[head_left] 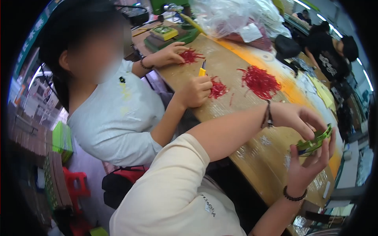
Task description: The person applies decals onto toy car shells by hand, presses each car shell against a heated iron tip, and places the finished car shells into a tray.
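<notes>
A long, glossy brown counter [220, 55] was set across a cluttered workroom, its far side heaped with clear plastic bags [236, 15]. One shiny green piece [314, 144] with a dark patch was held over the counter; its full shape could not be told, as it was partly covered by fingers. By the left hand [297, 119] it was grasped from above, the grip nearly closed, thumb and fingers bent onto it; by the right hand [311, 167] it was cradled from below, the grip curled partway round it. Three piles of thin red strips [262, 82] were counted on the counter. One yellow-handled cutter knife [202, 72] was held, blade up, by a co-worker [122, 106] in a pale grey shirt, by whose other hand the farthest pile was touched. Two more people [330, 55] were seen in the background.
</notes>
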`<move>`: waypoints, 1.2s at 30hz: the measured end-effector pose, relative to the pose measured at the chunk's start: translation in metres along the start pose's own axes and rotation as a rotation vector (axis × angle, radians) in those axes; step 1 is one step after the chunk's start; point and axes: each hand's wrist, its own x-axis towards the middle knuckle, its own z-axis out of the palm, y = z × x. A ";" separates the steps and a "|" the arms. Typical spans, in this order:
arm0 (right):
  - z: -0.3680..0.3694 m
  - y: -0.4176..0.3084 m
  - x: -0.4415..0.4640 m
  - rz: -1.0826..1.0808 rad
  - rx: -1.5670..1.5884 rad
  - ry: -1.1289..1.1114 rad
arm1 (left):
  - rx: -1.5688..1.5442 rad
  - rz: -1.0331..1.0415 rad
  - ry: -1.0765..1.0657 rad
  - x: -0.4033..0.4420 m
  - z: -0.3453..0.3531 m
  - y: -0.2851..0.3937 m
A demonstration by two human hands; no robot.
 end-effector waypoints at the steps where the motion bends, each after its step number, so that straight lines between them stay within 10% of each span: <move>1: -0.001 -0.010 -0.009 0.057 0.132 0.030 | -0.013 -0.046 -0.031 -0.004 -0.002 0.003; 6: -0.042 -0.068 -0.084 0.487 1.120 0.028 | -0.010 -0.037 -0.141 0.001 0.011 0.000; 15: -0.131 -0.106 -0.199 1.049 1.323 0.584 | -0.191 0.111 0.207 0.004 0.006 -0.031; 36: -0.169 -0.087 -0.170 0.796 1.074 1.005 | -0.164 0.093 0.261 0.006 0.001 -0.020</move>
